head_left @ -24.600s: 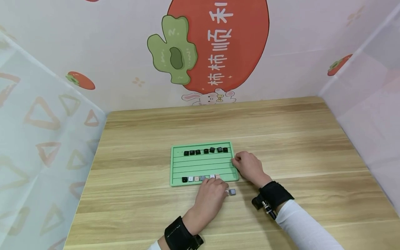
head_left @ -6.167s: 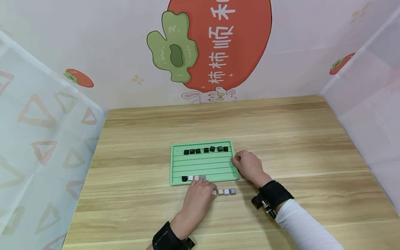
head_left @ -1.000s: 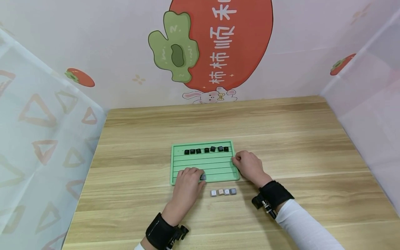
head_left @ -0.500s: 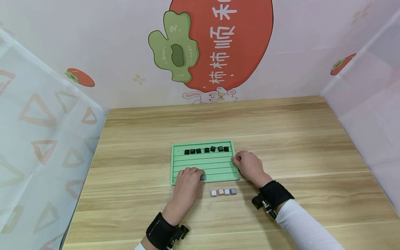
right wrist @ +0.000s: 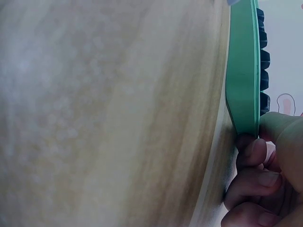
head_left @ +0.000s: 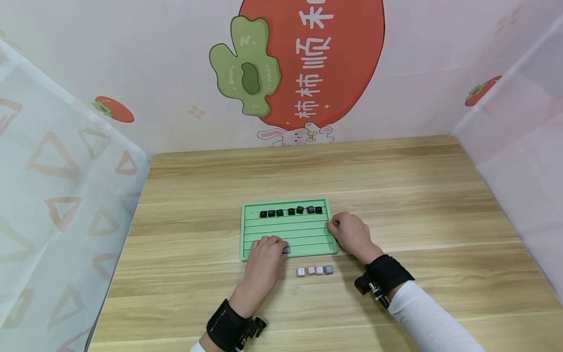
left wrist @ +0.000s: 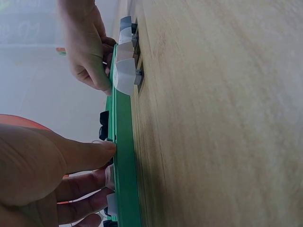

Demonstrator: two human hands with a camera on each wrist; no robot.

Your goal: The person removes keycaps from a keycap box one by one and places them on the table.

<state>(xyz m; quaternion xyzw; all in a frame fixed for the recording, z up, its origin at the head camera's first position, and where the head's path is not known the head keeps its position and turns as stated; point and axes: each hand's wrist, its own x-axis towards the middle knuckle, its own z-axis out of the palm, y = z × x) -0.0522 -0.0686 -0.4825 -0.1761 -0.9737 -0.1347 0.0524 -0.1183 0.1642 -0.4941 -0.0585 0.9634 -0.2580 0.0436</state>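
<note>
A green tray with ridged rows lies on the table. My left hand is over its front left part, thumb and fingers pinching a grey keycap in the front row. In the left wrist view the thumb of the left hand is at the tray's edge, with pale keycaps by the other fingers. The rest of the front row is hidden from above. My right hand grips the tray's right edge; the right wrist view shows its thumb on top and curled fingers below.
Several black keycaps stand in a row toward the tray's back. In front of the tray, several pale keycaps line up on the wooden table. Printed cloth walls border the table's back and sides.
Since the oldest frame, pale keycaps have gone from the tray's front row to the table line. My left hand has shifted left onto the tray, nearly still this last second; the right stays put.
</note>
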